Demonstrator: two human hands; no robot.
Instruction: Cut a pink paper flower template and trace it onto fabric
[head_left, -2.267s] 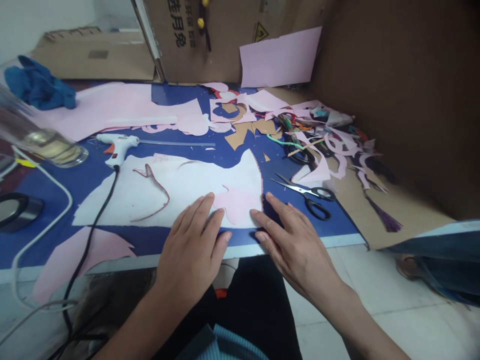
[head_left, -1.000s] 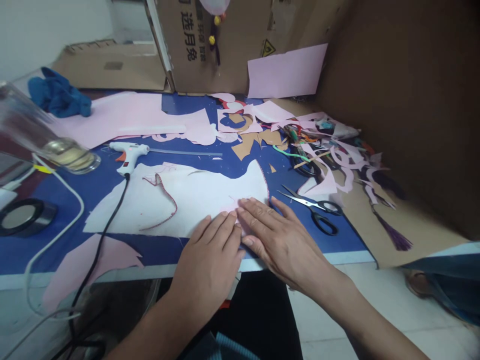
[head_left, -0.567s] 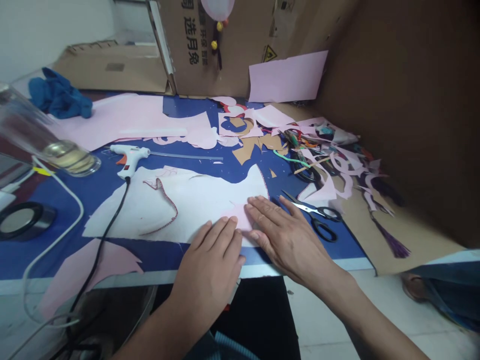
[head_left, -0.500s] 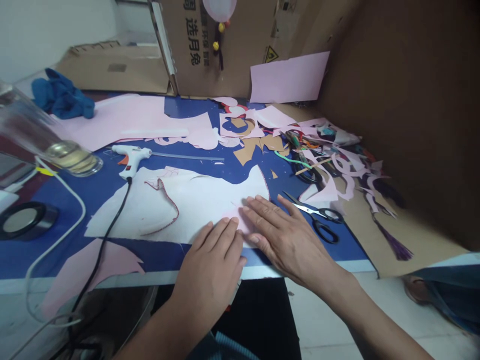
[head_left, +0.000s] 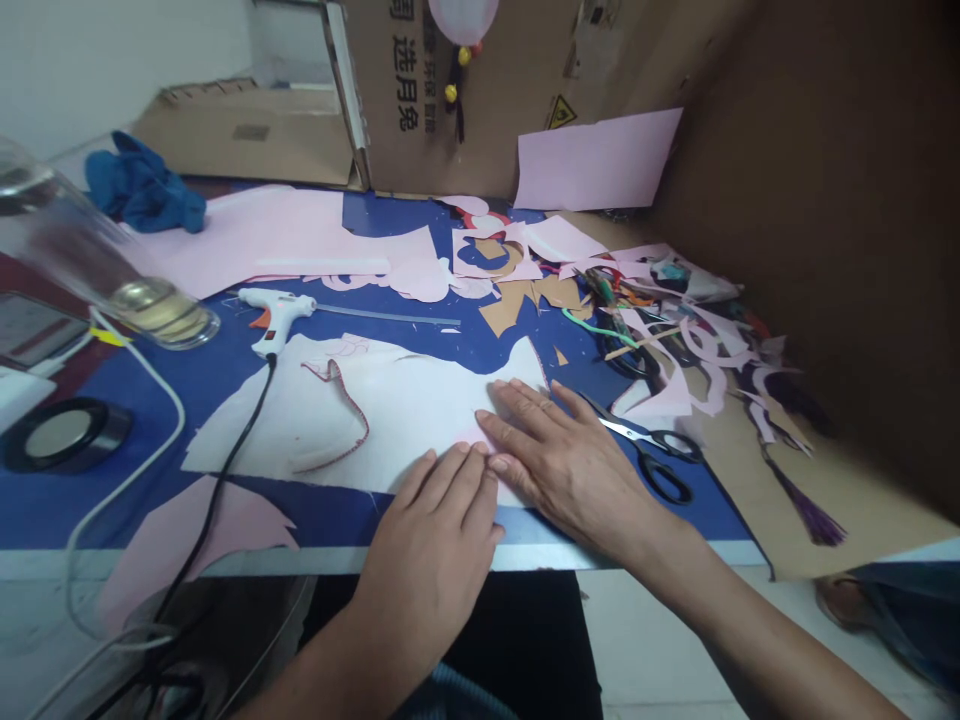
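A white cloth piece with dark red stitching along parts of its edge lies flat on the blue table. My left hand presses on its near edge with the fingers stretched out. Beside it, my right hand lies flat on the right part of the cloth, fingers extended. A small patch of pink shows between the fingertips of both hands; its kind is partly hidden. Just right of my right hand rest scissors with black handles. A strip with red stitching curls on the left part of the cloth.
A white hot glue gun lies behind the cloth, its black cord crossing the left side. Further left are a glass cup and a roll of tape. Pink paper scraps pile up at right, near a purple tassel.
The view has shifted slightly, so the scene sits a little further right. My right hand has slid slightly left and nearer over the cloth; its fingertips are closer to my left hand's.
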